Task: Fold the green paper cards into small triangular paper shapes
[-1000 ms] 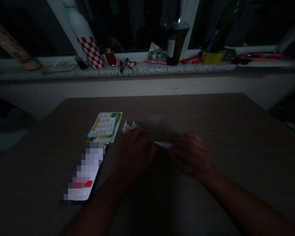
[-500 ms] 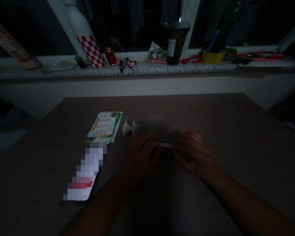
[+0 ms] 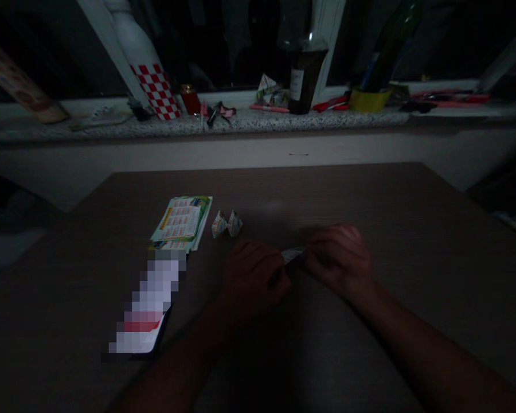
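Between my hands is a small folded piece of paper (image 3: 293, 254), pale on top and dark underneath, mostly covered by fingers. My left hand (image 3: 255, 272) is closed on its left end. At the other end, my right hand (image 3: 339, 258) pinches it with curled fingers. Just beyond my left hand stand two small folded paper shapes (image 3: 227, 224), pointed and printed, side by side. Left of them lies a stack of printed calendar sheets (image 3: 181, 221). Dim light hides the details of the fingertips.
A phone with a lit, blurred screen (image 3: 148, 307) lies left of my left forearm on the wooden table (image 3: 352, 189). Along the granite sill (image 3: 258, 121) stand a red-checked white bottle (image 3: 157, 86), a dark plastic cup (image 3: 304, 80) and a green bottle (image 3: 387, 51).
The folded paper has tilted, showing a wider face and a dark underside. My left hand has shifted slightly right and down; my right hand has turned a little, its knuckles higher.
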A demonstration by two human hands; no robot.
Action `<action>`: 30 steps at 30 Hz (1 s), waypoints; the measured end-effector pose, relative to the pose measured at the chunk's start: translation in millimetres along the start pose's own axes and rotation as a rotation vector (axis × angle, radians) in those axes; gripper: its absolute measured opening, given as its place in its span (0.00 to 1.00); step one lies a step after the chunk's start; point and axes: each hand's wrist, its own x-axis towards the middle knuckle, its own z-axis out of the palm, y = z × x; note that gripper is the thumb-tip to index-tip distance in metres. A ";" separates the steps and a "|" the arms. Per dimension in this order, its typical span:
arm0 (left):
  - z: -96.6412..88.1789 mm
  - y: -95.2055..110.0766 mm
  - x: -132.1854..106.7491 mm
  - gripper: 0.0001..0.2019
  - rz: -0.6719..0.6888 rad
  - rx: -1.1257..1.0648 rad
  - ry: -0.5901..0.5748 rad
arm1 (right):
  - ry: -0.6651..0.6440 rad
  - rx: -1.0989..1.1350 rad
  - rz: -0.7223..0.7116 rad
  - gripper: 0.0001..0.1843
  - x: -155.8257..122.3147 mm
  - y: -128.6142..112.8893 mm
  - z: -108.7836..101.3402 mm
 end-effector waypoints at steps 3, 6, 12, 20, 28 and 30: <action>-3.8 -4.5 -2.3 0.04 -0.036 0.007 0.012 | 0.055 -0.051 0.086 0.06 -0.7 10.8 -2.8; -5.1 -8.4 -4.6 0.03 -0.099 0.043 0.017 | 0.085 -0.036 0.144 0.06 -1.4 13.6 -3.1; -0.3 -6.6 -6.6 0.02 -0.136 0.037 0.043 | -0.030 0.187 0.193 0.03 -2.0 -12.2 5.5; 9.6 8.3 -9.6 0.12 -0.083 -0.083 -0.067 | -0.168 0.441 0.374 0.12 -7.7 -30.6 14.2; 2.8 4.3 -9.8 0.11 -0.130 0.041 0.008 | -0.206 0.207 0.141 0.13 -6.7 -14.5 10.3; 1.0 2.9 -8.6 0.11 -0.128 0.121 0.040 | -0.253 0.150 0.071 0.14 -6.0 -13.5 9.4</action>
